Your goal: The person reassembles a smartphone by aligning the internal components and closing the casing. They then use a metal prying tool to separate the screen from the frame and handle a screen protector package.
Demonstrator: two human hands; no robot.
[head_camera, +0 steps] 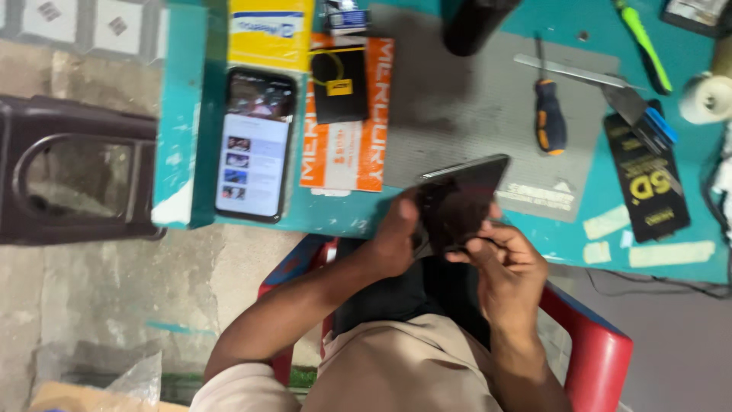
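Note:
A dark phone (pixel 463 197) is tilted up over the near edge of the teal table (pixel 335 214), held between both hands. My left hand (pixel 396 238) grips its left side. My right hand (pixel 507 267) holds the lower right edge, with its fingertips pinched at the phone's bottom rim. Whether those fingers also hold a film or a small part is too blurred to tell. The phone's screen is dark.
A lit phone (pixel 254 145) lies at the table's left, beside an orange packet (pixel 358 145) with a small black box (pixel 339 84) on it. On the grey mat (pixel 473 99) lie a screwdriver (pixel 549 116) and a blue-handled scraper (pixel 637 111). A black packet (pixel 648 183), tape roll (pixel 705 99), red chair (pixel 598 347) and dark stool (pixel 76 179) are nearby.

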